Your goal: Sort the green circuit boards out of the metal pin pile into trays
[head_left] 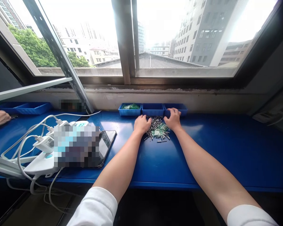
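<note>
On the blue tabletop lies a pile of thin metal pins (153, 124), rivet-like in shape, mixed with small green pieces (159, 130) whose kind I cannot make out. My left hand (141, 125) rests at the pile's left edge, fingers curved and thumb apart, with nothing visibly held. To the right of the pile, my right hand (173, 120) has its fingers spread at the front rim of the right blue bin (183, 110). The middle blue bin (152, 109) stands behind the pile. Green pieces fill part of the left blue bin (119, 110).
A white power strip (39, 163) with chargers and cables lies at the left beside a phone (108, 141). A metal shelf frame (73, 78) rises there. Another person's hand (0, 117) is at far left, near more blue bins (35, 108). Windows are behind.
</note>
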The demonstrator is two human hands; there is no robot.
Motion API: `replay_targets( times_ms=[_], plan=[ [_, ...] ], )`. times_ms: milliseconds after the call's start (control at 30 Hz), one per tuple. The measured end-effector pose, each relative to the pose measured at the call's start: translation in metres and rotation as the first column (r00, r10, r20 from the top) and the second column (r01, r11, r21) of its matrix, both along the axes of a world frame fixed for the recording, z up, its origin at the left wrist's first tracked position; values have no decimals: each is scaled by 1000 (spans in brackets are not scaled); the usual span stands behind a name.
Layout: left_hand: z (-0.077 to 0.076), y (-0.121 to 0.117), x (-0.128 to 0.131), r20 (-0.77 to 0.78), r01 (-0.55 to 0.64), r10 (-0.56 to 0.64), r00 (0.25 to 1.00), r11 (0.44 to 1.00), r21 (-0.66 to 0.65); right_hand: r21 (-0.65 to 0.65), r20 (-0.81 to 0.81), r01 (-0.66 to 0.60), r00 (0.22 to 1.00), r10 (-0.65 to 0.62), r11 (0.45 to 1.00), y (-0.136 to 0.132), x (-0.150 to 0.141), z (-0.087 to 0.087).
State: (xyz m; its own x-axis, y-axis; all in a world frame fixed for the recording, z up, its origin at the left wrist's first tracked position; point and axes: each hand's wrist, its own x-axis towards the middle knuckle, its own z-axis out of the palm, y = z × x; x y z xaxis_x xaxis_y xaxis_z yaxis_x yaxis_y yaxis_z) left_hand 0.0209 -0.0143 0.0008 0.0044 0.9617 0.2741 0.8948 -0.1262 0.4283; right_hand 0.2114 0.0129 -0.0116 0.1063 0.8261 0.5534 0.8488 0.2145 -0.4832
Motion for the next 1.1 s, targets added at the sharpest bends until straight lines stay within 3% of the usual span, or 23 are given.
replay_targets(
  times_ms=[167,300,600,800,933,1100],
  plan=[
    [-6,2,8,-41,135,-137,990,990,-45,-113,86,-215,971,225,970,-8,-12,-4],
    [-11,3,10,-98,175,-184,978,980,-94,-157,74,-377,917,392,913,-10,-17,-6],
    [-10,1,9,-128,225,-222,966,974,2,-91,3,-438,898,440,894,-6,-16,-5],
    [-4,-3,12,-110,186,-170,979,971,151,105,-44,-447,890,454,888,-8,-18,-1],
    [4,-10,17,-84,223,-208,975,919,325,145,-212,-497,829,517,856,-14,-21,9],
    [3,-9,18,10,355,-389,921,850,389,112,-434,-577,704,562,809,-18,-24,13]
  ],
)
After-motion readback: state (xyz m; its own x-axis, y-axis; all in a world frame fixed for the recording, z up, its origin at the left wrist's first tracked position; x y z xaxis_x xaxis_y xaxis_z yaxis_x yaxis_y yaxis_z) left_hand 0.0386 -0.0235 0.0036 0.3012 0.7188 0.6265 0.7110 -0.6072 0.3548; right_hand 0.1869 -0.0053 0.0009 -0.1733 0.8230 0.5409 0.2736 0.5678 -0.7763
